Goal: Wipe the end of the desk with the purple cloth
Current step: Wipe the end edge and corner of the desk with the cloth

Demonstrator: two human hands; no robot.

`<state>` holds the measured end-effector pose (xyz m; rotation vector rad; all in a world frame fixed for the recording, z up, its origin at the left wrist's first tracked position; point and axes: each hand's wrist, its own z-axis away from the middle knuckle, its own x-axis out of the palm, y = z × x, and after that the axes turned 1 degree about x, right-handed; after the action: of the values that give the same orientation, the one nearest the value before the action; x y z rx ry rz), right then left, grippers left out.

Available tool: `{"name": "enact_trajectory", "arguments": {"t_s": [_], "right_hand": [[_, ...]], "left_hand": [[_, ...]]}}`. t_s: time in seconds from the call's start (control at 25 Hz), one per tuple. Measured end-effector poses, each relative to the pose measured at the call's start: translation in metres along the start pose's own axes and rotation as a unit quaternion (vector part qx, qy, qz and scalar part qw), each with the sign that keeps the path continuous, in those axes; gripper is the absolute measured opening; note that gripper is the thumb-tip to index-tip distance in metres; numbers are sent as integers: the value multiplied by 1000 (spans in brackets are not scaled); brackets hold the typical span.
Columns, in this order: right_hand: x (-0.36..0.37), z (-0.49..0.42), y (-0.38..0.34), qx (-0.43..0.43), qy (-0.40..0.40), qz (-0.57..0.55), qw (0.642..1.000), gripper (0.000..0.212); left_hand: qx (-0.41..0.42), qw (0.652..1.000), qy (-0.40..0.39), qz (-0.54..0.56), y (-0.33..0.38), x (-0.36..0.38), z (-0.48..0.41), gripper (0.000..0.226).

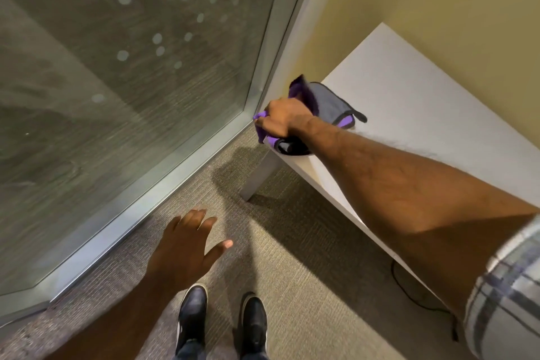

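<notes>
A white desk [409, 102] runs along the yellow wall on the right; its near-left end stops close to a glass wall. The purple cloth [327, 105], grey on one side with a dark hem, lies bunched over that end corner. My right hand [283, 118] is shut on the cloth and presses it onto the corner, with purple folds hanging over the edge under my fingers. My left hand [187, 245] hovers low over the carpet with fingers spread and holds nothing.
A glass wall [131, 67] with a metal frame stands at the left, close to the desk's end. A grey desk leg [258, 177] stands on the carpet. A black cable [420, 298] trails under the desk. My two dark shoes [225, 321] are at the bottom.
</notes>
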<state>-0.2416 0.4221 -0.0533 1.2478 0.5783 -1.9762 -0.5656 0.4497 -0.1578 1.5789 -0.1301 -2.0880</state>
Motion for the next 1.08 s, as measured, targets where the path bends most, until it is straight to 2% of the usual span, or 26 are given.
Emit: {"name": "enact_trajectory", "arguments": {"t_s": [0.08,0.24,0.4,0.48,0.6,0.72,0.84,0.96,1.08], "right_hand": [[6,13,-12,-33,-10,-25,999,44],[23,42,-25,-113,46,-42,992,42],[56,85,-10,-269,111,-11,957,37],[75,115,11,-300,138,-9,944,34],[105,164,52,-262,163,32,951,36],[128,205,77,-212,169,23,962,39],[147,235,84,-151,191,-43,969,37],[156,261,85,-59,217,-133,965,41],[154,282,85,21,269,-234,934,31]], "left_hand": [[3,1000,-3,-5,2,-2,4,83],[3,1000,-10,-11,1,-7,9,89],[-17,1000,-1,-24,0,-14,5,96],[-13,999,22,-23,4,-20,-2,93],[27,997,69,-10,12,-22,-10,83],[52,996,79,-6,29,-22,-12,74],[90,990,103,-6,51,-22,-15,66],[104,991,89,-1,74,-37,-21,63],[79,995,50,25,91,-42,-23,57]]}}
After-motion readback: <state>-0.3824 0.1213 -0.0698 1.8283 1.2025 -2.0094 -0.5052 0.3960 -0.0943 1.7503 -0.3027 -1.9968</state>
